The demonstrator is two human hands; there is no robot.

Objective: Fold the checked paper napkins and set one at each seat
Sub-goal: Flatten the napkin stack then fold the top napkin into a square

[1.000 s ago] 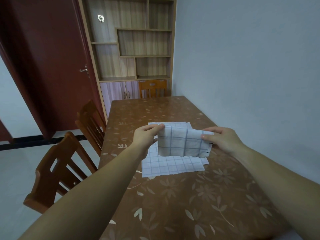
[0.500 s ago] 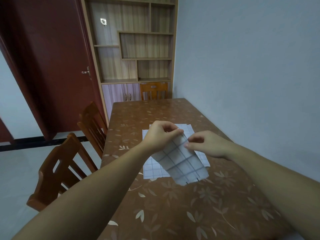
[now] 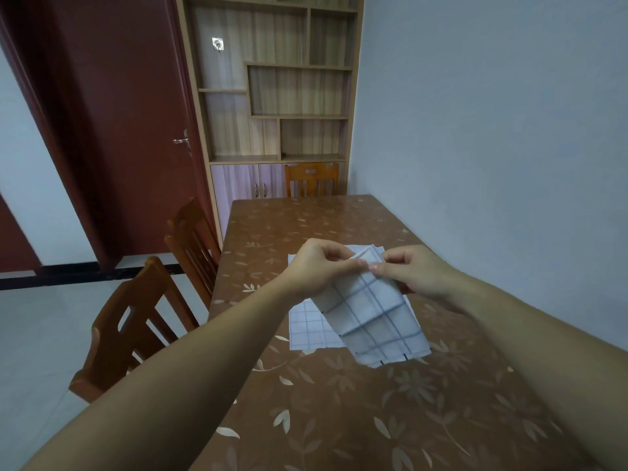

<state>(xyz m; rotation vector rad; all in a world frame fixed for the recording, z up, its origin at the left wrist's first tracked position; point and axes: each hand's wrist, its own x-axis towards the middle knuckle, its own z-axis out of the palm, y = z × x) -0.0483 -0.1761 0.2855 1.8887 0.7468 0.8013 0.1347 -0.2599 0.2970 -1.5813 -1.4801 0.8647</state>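
A white napkin with blue checks (image 3: 375, 321) hangs in the air above the table, partly folded and drooping toward me. My left hand (image 3: 319, 266) pinches its upper edge from the left. My right hand (image 3: 416, 270) pinches the same edge from the right, and the fingertips of both hands nearly meet. Under them a stack of flat checked napkins (image 3: 311, 329) lies on the brown floral table (image 3: 306, 419), largely hidden by the held napkin and my hands.
Two wooden chairs (image 3: 136, 321) stand along the table's left side, and a third chair (image 3: 312, 180) stands at the far end before a wooden shelf cabinet (image 3: 278, 96). A grey wall runs close along the table's right edge. A dark red door (image 3: 119, 130) is at left.
My hands came together from holding the napkin stretched wide. The napkin turned from a horizontal strip into a hanging, drooping fold with both hands pinching its top.
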